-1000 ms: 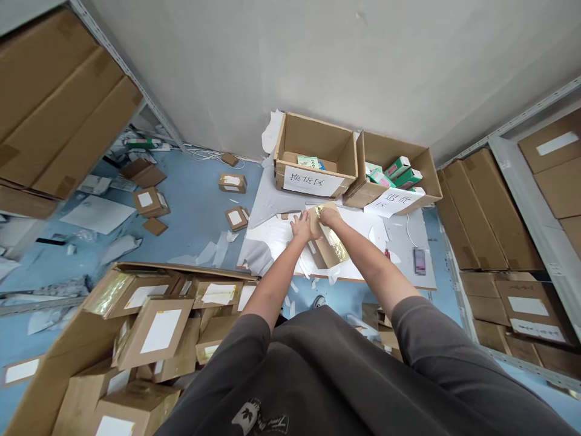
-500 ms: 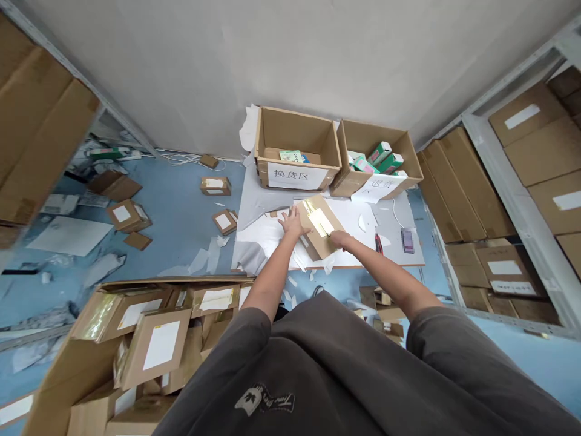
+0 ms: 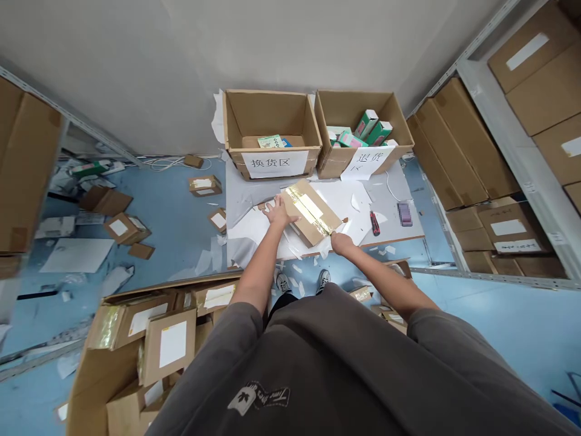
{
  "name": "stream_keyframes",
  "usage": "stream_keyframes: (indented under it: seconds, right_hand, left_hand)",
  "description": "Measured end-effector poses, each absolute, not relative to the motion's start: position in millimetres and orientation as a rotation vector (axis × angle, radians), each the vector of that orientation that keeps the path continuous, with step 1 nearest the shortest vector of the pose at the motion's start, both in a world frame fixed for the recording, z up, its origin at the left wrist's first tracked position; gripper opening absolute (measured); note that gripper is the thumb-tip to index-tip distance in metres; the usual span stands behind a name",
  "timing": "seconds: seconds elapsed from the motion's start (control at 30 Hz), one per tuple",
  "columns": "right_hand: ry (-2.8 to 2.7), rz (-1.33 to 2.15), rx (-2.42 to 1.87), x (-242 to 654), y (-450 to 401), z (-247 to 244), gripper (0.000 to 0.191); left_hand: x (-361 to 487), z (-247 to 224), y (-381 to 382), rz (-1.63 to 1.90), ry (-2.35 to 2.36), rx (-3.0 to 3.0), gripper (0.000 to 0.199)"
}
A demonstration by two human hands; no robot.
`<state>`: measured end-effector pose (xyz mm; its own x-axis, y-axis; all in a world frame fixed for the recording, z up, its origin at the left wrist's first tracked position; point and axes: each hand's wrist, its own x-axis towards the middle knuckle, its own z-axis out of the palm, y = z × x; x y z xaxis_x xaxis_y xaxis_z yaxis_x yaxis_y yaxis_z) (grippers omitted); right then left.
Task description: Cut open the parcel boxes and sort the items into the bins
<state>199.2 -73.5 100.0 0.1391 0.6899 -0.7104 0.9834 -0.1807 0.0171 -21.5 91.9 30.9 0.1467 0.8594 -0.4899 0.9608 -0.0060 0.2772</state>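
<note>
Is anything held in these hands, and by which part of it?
The left hand lies on the box at its left side. The right hand is closed at its right end; what it holds cannot be told.

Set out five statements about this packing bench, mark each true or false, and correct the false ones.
1. The left hand has its fingers spread against the taped carton. True.
2. The right hand is inside an open box. False: the right hand is at the carton's near right corner.
3. A red-and-black tool lies right of the carton. True.
4. The right open box is empty. False: it holds green-and-white packs.
5. Both shoes are visible. True.
</note>
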Motion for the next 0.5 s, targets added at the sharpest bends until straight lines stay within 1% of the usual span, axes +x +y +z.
stream_keyframes:
  seconds: [0.13, 0.2, 0.23, 0.3, 0.37, 0.4, 0.43, 0.5]
  right_hand:
    - [1.642, -0.807, 1.915, 212, -93, 102, 0.042]
    - [1.661, -0.823, 1.917, 225, -105, 103, 0.038]
    - [1.665, -0.831, 1.94, 233, -111, 103, 0.035]
    - [1.661, -0.835, 2.037, 249, -120, 103, 0.032]
    - [1.658, -0.837, 2.15, 264, -123, 101, 0.034]
    - [1.667, -0.841, 2.199, 270, -122, 99, 0.035]
    - [1.684, -0.852, 2.239, 275, -120, 96, 0.035]
    - [1.73, -0.893, 2.311, 281, -110, 87, 0.033]
  left_hand:
    - [-23, 35, 93, -0.226, 1.736, 1.919, 0.146]
    - [-20, 41, 91, -0.204, 1.762, 1.959, 0.14]
    - [-18, 44, 89, -0.181, 1.768, 2.004, 0.133]
    - [-9, 51, 79, -0.13, 1.664, 2.174, 0.107]
    - [4, 55, 65, -0.133, 1.326, 2.401, 0.076]
    - [12, 56, 58, -0.17, 1.104, 2.492, 0.069]
    - [20, 56, 51, -0.224, 0.915, 2.557, 0.068]
    - [36, 56, 42, -0.346, 0.695, 2.643, 0.079]
